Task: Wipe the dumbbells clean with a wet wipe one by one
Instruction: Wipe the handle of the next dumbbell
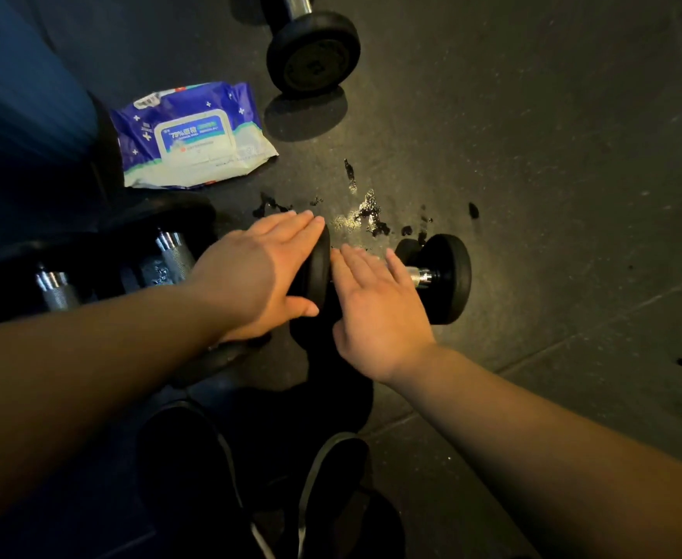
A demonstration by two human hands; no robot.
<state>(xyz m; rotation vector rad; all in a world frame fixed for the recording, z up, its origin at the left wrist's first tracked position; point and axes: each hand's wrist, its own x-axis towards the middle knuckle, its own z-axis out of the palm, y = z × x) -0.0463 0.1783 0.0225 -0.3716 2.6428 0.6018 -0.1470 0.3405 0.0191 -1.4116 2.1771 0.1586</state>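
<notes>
At frame center, a flat left hand (264, 268) rests on a dumbbell (444, 276), the right hand (375, 304) spread open over its handle, a wipes pack (194, 135) upper left.

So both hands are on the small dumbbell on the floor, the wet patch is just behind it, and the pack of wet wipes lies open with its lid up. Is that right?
Not quite. The head view shows the pack of wet wipes lying with its lid shut flat, not up. The rest holds: the left hand and right hand are on the small dumbbell, and the wet patch is just behind it on the floor.
</notes>
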